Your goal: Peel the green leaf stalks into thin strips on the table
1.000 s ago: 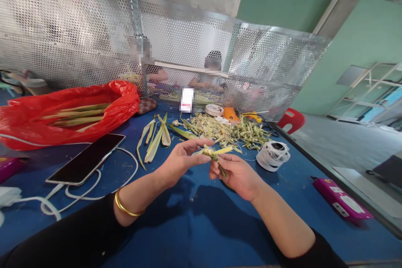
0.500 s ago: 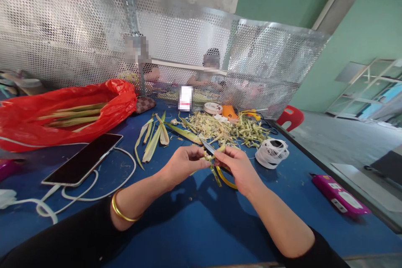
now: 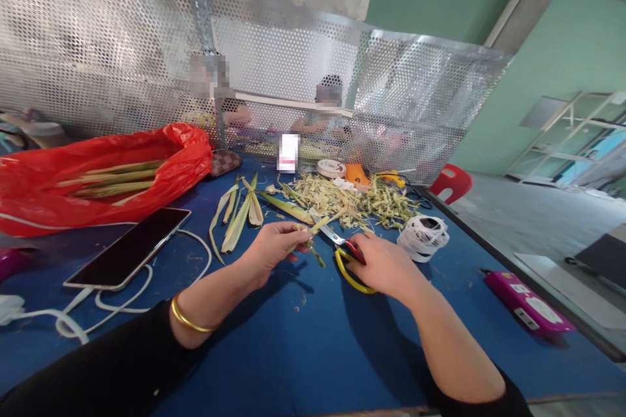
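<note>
My left hand (image 3: pixel 276 244) is closed in a pinch on a thin pale-green leaf strip (image 3: pixel 323 223), whose free end points up and to the right. A small knotted green part (image 3: pixel 317 255) hangs below those fingertips. My right hand (image 3: pixel 384 260) is wrapped round the handles of a pair of scissors (image 3: pixel 337 237), with red and yellow grips. The blades point up and left, right beside the strip; whether they touch it, I cannot tell. Just beyond lie a heap of leaf scraps (image 3: pixel 317 194) and several long dried leaves (image 3: pixel 239 218).
A red plastic bag (image 3: pixel 186 143) holding leaves and a phone (image 3: pixel 130 247) with a white cable lie left. A roll of white twine (image 3: pixel 423 239) and a purple packet (image 3: pixel 528 303) are to the right. Behind a perforated metal screen (image 3: pixel 283 45) people sit.
My right hand has let go of the leaf piece, moved slightly right and taken the scissors by their handles. My left hand has shifted a little left with the strip.
</note>
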### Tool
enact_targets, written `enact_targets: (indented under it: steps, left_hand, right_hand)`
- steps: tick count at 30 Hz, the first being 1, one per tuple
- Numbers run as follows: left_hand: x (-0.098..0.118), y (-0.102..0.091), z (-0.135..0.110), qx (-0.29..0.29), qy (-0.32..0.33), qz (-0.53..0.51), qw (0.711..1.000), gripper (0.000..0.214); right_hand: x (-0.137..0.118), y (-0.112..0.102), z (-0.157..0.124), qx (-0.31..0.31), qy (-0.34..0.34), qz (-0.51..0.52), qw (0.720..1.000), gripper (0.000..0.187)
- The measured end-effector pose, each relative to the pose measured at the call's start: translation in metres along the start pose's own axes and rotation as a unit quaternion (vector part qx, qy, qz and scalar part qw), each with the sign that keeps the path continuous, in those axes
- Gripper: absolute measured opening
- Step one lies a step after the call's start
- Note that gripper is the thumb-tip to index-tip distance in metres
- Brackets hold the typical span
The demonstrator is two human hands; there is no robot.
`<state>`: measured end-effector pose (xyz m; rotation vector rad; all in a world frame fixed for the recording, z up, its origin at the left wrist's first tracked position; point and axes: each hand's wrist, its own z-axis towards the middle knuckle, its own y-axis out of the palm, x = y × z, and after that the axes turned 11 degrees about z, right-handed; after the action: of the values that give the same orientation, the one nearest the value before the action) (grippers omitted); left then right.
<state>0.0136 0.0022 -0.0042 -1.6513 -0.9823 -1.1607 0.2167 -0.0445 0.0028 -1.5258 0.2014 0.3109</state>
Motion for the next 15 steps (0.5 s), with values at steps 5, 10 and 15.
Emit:
enact_targets:
  steps: [5, 10, 15]
  left_hand:
    - [-0.004, -0.007, 0.008, 0.025, -0.011, -0.017, 0.999, 0.028]
    - [-0.007, -0.007, 0.011, 0.017, -0.003, -0.047, 0.999, 0.031]
    - [-0.007, -0.01, 0.013, 0.037, -0.004, -0.069, 0.997, 0.026]
  right_hand:
    - [0.007, 0.006, 0.004, -0.061, 0.021, -0.095, 0.993, 0.027]
    - [0.006, 0.009, 0.01, -0.042, 0.05, -0.073, 0.995, 0.062]
    - [0.008, 0.003, 0.008, -0.044, 0.018, 0.054, 0.997, 0.044]
